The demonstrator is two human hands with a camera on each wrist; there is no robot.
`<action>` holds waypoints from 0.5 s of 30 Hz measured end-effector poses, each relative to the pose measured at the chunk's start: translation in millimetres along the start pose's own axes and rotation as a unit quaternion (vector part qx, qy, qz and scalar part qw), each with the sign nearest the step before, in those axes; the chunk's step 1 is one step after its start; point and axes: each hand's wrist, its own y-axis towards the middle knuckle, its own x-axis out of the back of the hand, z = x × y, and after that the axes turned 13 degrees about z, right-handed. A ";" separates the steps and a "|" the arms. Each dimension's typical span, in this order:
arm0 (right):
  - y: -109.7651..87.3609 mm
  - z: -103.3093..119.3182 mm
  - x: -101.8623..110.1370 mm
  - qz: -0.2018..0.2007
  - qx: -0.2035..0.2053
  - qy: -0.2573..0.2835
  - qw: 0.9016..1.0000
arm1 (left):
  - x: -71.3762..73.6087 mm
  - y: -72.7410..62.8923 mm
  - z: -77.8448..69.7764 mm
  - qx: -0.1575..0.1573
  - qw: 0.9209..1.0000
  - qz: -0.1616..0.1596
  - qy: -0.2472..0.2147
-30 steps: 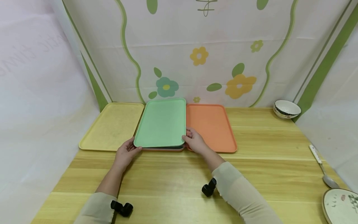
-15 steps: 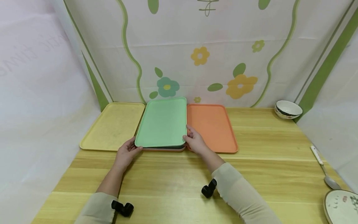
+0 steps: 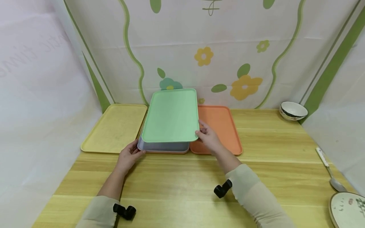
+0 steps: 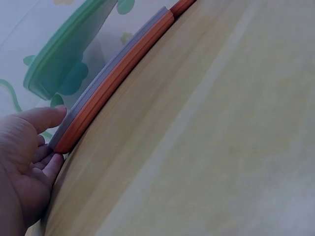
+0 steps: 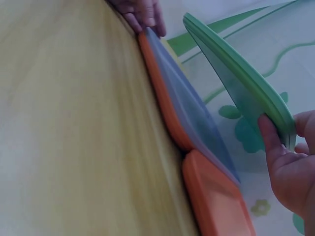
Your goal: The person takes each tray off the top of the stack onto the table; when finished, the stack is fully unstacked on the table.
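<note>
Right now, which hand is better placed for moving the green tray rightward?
Probably the right hand: it grips the green tray by its near right corner. The left hand is at a corner of the purple-grey tray, apart from the green one.

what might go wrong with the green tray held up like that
The right hand holds the raised green tray near one corner only, so it may tip or twist out of that grip. If it slips, it could drop onto the lavender tray below, near the left hand. Swung low to the right, it might bump the orange tray there.
</note>
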 end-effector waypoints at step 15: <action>-46.7 38.3 65.2 0.023 0.069 0.056 0.996 | -1.7 3.4 -0.3 0.024 0.997 -0.021 0.066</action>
